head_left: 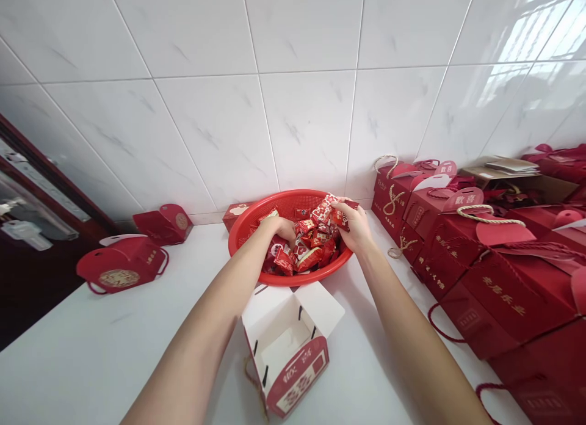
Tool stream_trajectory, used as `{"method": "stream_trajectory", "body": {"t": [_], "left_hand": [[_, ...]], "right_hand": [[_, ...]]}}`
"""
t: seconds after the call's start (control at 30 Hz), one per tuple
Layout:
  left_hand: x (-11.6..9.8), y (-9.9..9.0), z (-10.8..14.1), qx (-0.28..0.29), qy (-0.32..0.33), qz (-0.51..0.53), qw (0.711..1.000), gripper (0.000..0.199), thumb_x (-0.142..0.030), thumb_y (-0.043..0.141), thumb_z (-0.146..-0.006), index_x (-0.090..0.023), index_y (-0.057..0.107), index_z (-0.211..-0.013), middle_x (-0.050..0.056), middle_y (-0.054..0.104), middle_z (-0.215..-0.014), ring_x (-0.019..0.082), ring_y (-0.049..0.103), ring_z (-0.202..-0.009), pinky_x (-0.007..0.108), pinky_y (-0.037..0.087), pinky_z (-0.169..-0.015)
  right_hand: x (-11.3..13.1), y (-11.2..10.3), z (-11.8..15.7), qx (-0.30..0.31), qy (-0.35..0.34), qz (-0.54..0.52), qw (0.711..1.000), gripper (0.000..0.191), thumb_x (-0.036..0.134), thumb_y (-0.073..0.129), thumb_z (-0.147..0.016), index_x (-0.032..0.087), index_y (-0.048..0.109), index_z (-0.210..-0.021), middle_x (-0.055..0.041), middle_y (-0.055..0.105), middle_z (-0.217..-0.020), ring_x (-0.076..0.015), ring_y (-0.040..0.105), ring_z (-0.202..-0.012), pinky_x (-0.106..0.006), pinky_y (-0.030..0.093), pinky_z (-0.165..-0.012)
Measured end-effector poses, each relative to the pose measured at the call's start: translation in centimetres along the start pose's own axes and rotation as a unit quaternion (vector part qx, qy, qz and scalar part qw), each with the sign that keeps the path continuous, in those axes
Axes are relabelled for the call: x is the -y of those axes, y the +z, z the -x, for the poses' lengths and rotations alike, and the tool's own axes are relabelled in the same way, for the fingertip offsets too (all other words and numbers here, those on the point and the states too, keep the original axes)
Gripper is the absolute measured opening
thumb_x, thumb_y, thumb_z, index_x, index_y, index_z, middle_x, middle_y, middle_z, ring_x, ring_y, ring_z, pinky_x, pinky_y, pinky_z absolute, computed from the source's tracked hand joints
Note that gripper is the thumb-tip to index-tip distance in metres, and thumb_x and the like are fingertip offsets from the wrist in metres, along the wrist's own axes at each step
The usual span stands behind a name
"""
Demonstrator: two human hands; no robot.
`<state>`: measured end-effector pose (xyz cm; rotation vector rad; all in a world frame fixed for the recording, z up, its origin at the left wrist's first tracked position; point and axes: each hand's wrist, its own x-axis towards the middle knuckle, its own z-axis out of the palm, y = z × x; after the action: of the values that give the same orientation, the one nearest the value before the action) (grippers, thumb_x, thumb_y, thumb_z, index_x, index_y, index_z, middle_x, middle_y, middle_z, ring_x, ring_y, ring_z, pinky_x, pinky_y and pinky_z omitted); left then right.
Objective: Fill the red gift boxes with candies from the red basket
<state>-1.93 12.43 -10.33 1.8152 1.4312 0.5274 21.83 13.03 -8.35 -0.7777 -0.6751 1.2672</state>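
Observation:
A red plastic basket full of red-wrapped candies stands against the tiled wall. My left hand reaches down among the candies, its fingertips hidden by them, so I cannot see whether it holds any. At the basket's right side, my right hand is closed around several red and patterned candy packets, just above the pile. In front of the basket, between my forearms, an open red gift box shows its white inside, with nothing lying in it and its flaps spread.
Closed red gift boxes with cord handles are stacked along the right. Two small red boxes sit at the left of the white table. A brown carton is at the far right.

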Motion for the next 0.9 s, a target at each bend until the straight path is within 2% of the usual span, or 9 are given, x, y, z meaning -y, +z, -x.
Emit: {"method": "stream_trajectory", "body": {"t": [0.07,0.17,0.23,0.3,0.37,0.5,0.67,0.9], "left_hand": [[-2.2,-1.1,-2.9,0.077,-0.042,-0.049,0.995,0.021,-0.032,0.075,-0.066,-0.024,0.074,-0.086,0.001,0.074,-0.079,0.022,0.068,-0.085,0.023,0.049,-0.067],[-4.7,-2.1,-6.6,0.115,-0.055,-0.069,0.989,0.025,-0.024,0.083,-0.047,-0.021,0.073,-0.07,-0.001,0.073,-0.072,0.02,0.066,-0.074,0.023,0.049,-0.065],[-5.2,-2.3,-7.7,0.133,-0.059,-0.07,0.987,0.025,-0.02,0.083,-0.041,-0.021,0.071,-0.064,0.0,0.072,-0.069,0.02,0.065,-0.071,0.025,0.05,-0.065],[-5.2,-2.4,-7.8,0.143,-0.046,-0.043,0.988,0.023,-0.023,0.083,-0.043,-0.021,0.072,-0.063,0.001,0.072,-0.07,0.02,0.065,-0.071,0.026,0.051,-0.068],[-5.1,-2.4,-7.5,0.127,-0.006,0.026,0.992,0.022,-0.027,0.084,-0.047,-0.02,0.073,-0.065,0.002,0.072,-0.071,0.019,0.066,-0.073,0.028,0.052,-0.072],[-5.1,-2.3,-7.6,0.047,0.06,0.173,0.982,0.028,-0.024,0.088,-0.045,-0.017,0.073,-0.068,0.001,0.07,-0.068,0.018,0.065,-0.075,0.031,0.052,-0.079],[-5.3,-2.1,-7.9,0.011,0.045,0.244,0.969,0.036,-0.023,0.093,-0.044,-0.015,0.074,-0.073,0.001,0.07,-0.07,0.016,0.067,-0.073,0.03,0.054,-0.078],[-5.5,-1.9,-7.6,0.01,0.009,0.258,0.966,0.039,-0.025,0.095,-0.046,-0.015,0.073,-0.077,0.001,0.072,-0.07,0.012,0.064,-0.057,0.024,0.053,-0.057]], "right_hand": [[-0.1,0.0,-0.1,-0.007,0.001,0.007,1.0,0.032,0.028,0.084,-0.051,0.022,0.063,-0.075,0.0049,0.065,-0.07,-0.0141,0.061,-0.067,-0.023,0.043,-0.052],[-0.2,0.0,-0.1,-0.004,-0.003,0.015,1.0,0.032,0.029,0.083,-0.052,0.022,0.063,-0.075,0.0047,0.066,-0.071,-0.0145,0.061,-0.068,-0.023,0.043,-0.053],[-0.2,0.0,-0.1,0.003,-0.008,0.014,1.0,0.031,0.03,0.083,-0.052,0.022,0.062,-0.074,0.0045,0.066,-0.069,-0.0143,0.061,-0.066,-0.023,0.043,-0.053],[-0.2,0.0,-0.1,0.005,-0.012,0.015,1.0,0.031,0.03,0.083,-0.052,0.022,0.062,-0.073,0.0043,0.065,-0.067,-0.0143,0.06,-0.064,-0.023,0.043,-0.053],[-0.2,0.0,-0.2,0.002,-0.012,0.018,1.0,0.03,0.03,0.082,-0.053,0.022,0.063,-0.074,0.0039,0.066,-0.067,-0.0146,0.061,-0.064,-0.024,0.044,-0.053],[-0.3,0.0,-0.2,0.0,-0.015,0.023,1.0,0.029,0.031,0.082,-0.053,0.022,0.063,-0.074,0.0028,0.068,-0.07,-0.0159,0.064,-0.067,-0.024,0.044,-0.054],[-0.2,0.0,-0.2,-0.001,-0.019,0.026,0.999,0.03,0.031,0.083,-0.053,0.022,0.063,-0.073,0.0027,0.068,-0.069,-0.0167,0.064,-0.068,-0.025,0.046,-0.054],[-0.1,0.1,0.1,0.017,-0.008,0.002,1.0,0.028,0.028,0.083,-0.054,0.022,0.065,-0.073,0.0033,0.069,-0.07,-0.0162,0.064,-0.067,-0.025,0.048,-0.054]]}}
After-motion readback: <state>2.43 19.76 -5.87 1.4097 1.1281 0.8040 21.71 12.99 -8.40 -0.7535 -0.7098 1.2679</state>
